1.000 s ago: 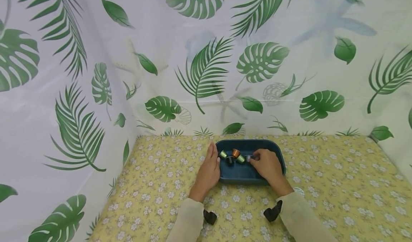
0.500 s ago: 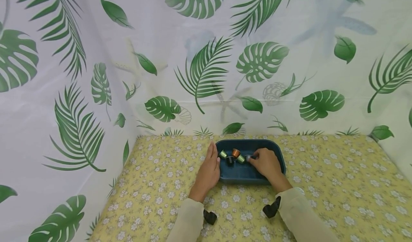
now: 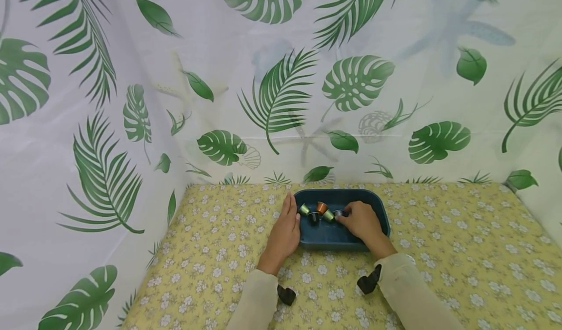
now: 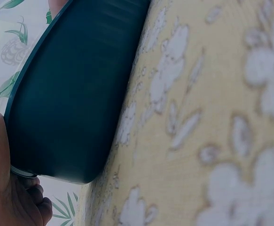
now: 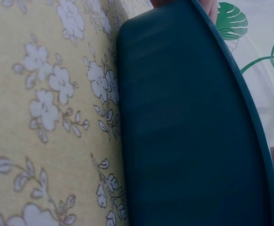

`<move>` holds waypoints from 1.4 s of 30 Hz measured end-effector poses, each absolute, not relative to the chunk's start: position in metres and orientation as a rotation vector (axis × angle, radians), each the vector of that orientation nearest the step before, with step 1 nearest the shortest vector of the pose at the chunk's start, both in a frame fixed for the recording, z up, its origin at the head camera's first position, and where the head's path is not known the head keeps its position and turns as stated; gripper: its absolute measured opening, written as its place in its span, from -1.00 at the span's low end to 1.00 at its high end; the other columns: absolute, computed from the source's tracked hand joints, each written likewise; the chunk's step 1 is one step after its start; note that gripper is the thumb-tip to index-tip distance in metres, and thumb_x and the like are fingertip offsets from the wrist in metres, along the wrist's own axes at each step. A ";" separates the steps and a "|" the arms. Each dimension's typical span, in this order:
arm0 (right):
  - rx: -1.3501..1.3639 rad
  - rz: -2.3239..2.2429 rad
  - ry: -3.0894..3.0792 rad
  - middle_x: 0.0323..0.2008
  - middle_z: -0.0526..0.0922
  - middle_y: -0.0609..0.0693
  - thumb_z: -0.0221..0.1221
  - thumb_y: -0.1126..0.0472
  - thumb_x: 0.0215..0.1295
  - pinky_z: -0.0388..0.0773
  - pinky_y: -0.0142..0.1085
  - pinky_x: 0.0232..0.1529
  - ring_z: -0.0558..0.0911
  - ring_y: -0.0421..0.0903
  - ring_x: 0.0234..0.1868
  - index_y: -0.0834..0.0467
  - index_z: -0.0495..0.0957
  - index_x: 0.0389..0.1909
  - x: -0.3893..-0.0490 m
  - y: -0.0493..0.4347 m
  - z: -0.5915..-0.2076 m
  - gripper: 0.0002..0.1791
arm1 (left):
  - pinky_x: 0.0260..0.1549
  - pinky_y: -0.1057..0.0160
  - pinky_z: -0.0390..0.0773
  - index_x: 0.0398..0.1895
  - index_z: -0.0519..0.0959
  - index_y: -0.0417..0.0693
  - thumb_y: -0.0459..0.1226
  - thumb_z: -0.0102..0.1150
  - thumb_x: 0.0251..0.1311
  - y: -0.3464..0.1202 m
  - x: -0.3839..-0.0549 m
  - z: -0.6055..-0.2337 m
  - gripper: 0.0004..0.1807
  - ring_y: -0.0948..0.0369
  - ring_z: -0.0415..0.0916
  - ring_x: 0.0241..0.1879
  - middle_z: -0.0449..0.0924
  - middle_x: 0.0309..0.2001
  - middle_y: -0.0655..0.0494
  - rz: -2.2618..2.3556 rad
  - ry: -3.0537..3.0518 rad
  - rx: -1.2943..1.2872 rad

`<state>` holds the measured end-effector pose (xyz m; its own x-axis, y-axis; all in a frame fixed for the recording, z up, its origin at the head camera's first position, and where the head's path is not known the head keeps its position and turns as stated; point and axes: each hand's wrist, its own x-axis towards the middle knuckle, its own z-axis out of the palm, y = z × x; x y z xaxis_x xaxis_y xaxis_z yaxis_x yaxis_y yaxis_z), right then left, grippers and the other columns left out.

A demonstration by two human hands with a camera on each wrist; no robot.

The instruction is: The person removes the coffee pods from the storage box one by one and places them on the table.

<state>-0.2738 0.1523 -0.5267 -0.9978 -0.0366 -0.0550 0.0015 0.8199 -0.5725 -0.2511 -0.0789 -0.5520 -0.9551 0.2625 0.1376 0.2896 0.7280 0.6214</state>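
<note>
A dark teal tray (image 3: pixel 333 246) stands on the table near the back wall. Along its left end my left hand (image 3: pixel 284 232) rests, fingers straight against the outside and thumb at the rim. My right hand (image 3: pixel 363 221) reaches into the right half of the tray, thumb and fingertips pinching a silver coffee capsule (image 3: pixel 338 213), mostly hidden by the fingers. Beside it lie a light green capsule (image 3: pixel 328 216), an orange capsule (image 3: pixel 322 207), a black capsule (image 3: pixel 313 217) and another light green capsule (image 3: pixel 305 209). Both wrist views show mainly the tray's outer wall (image 4: pixel 75 94).
A yellow floral cloth (image 3: pixel 210 271) covers the table. White curtains (image 3: pixel 272 164) with green leaves hang behind and on the left. Black wrist camera mounts (image 3: pixel 286 296) sit at both cuffs, above the cloth in front of the tray.
The right hand has shifted very slightly, its wrist turning a little toward the left, fingers still at the silver capsule. The left hand, tray and other capsules stay put.
</note>
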 end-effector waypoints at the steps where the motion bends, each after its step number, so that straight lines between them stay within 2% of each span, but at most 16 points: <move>1: -0.031 -0.923 2.937 -0.10 0.71 0.30 0.38 0.09 0.30 0.63 -0.05 -0.32 0.69 0.07 -0.31 0.41 0.67 0.01 -0.274 0.152 -0.527 -0.54 | 0.30 -0.02 0.39 0.65 -0.21 -0.10 -0.17 -0.34 0.68 -0.079 -0.251 -0.552 -0.37 0.08 -0.02 0.56 -0.48 0.64 0.20 -1.049 -2.881 -0.461; 8: -0.033 -0.941 2.935 -0.19 0.72 0.25 0.39 0.12 0.29 0.60 -0.08 -0.37 0.65 0.01 -0.38 0.41 0.66 -0.01 -0.273 0.152 -0.527 -0.56 | 0.31 -0.01 0.38 0.65 -0.22 -0.09 -0.17 -0.34 0.68 -0.079 -0.252 -0.553 -0.37 0.08 -0.03 0.57 -0.47 0.64 0.19 -1.054 -2.876 -0.468; 16: -0.092 -0.996 2.929 -0.42 0.66 0.11 0.40 0.21 0.25 0.56 -0.14 -0.42 0.59 -0.07 -0.48 0.45 0.61 -0.01 -0.271 0.153 -0.522 -0.58 | 0.35 -0.02 0.33 0.65 -0.20 -0.12 -0.18 -0.34 0.68 -0.079 -0.251 -0.552 -0.37 0.09 -0.06 0.57 -0.45 0.64 0.16 -1.045 -2.868 -0.472; 27: -0.077 -1.026 2.926 -0.30 0.68 0.17 0.41 0.25 0.23 0.61 -0.04 -0.29 0.65 0.04 -0.32 0.38 0.62 -0.06 -0.272 0.153 -0.525 -0.65 | 0.36 -0.02 0.31 0.65 -0.19 -0.15 -0.18 -0.34 0.68 -0.079 -0.251 -0.552 -0.37 0.09 -0.08 0.58 -0.45 0.64 0.16 -1.045 -2.869 -0.466; 34: -0.088 -1.070 2.927 -0.28 0.68 0.16 0.41 0.26 0.24 0.61 -0.05 -0.28 0.65 0.04 -0.30 0.36 0.62 -0.01 -0.270 0.152 -0.524 -0.64 | 0.38 -0.02 0.29 0.65 -0.20 -0.11 -0.17 -0.33 0.68 -0.079 -0.250 -0.552 -0.37 0.10 -0.10 0.58 -0.47 0.64 0.20 -1.060 -2.875 -0.460; 42: -0.196 -1.175 2.968 -0.27 0.70 0.18 0.39 0.29 0.25 0.62 -0.01 -0.24 0.67 0.06 -0.29 0.37 0.62 -0.02 -0.268 0.154 -0.525 -0.66 | 0.37 -0.02 0.29 0.65 -0.20 -0.14 -0.18 -0.35 0.68 -0.079 -0.250 -0.551 -0.37 0.08 -0.08 0.58 -0.45 0.64 0.14 -1.042 -2.868 -0.475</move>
